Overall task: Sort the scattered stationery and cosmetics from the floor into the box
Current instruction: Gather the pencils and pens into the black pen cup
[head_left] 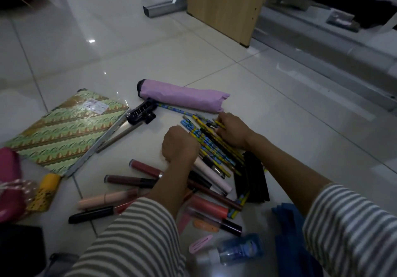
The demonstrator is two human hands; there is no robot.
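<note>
A bunch of patterned pencils [211, 145] lies on the white tile floor between my hands. My left hand [179, 143] is curled at the bunch's left side, fingers hidden from view. My right hand [232, 129] grips the pencils' far ends with curled fingers. Lip-gloss tubes [146, 168] and other cosmetics [211, 177] lie scattered under my left forearm. A black case [254, 178] lies right of the pencils. No box is in view.
A green patterned book [64, 129], black hair clip [140, 113], purple folded umbrella [182, 96], yellow item [46, 192], pink clips [199, 242], clear bottle [234, 250] and blue cloth [292, 233] surround the pile. A wooden panel [225, 6] stands behind.
</note>
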